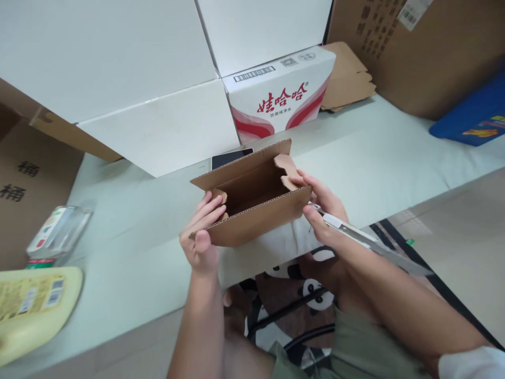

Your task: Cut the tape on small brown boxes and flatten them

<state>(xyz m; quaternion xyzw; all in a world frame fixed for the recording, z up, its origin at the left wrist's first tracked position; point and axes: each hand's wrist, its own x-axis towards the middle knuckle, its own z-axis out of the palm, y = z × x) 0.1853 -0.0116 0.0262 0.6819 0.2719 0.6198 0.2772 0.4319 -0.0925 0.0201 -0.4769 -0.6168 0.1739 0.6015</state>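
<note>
An open brown cardboard box [256, 223] is held tilted above the front edge of the table, its mouth facing me and its inside dark. At its left end, my left hand [201, 237] grips the wall, fingers over the small folded flaps and thumb on the near side. My right hand [325, 210] pinches the right end beside a notched inner flap [287, 166]. Also in that hand lies a long, thin white and grey tool [355, 234], pointing back along my forearm; it resembles a utility knife, but blur hides its exact kind.
Behind the box are a dark-screened device [231, 158], white panels [165, 131] and a red-and-white carton [280, 102]. Flattened cardboard [347, 79] leans at the back. On the left are a yellow bottle [39, 310] and a clear pack [59, 231]; at right, a blue container [469, 116].
</note>
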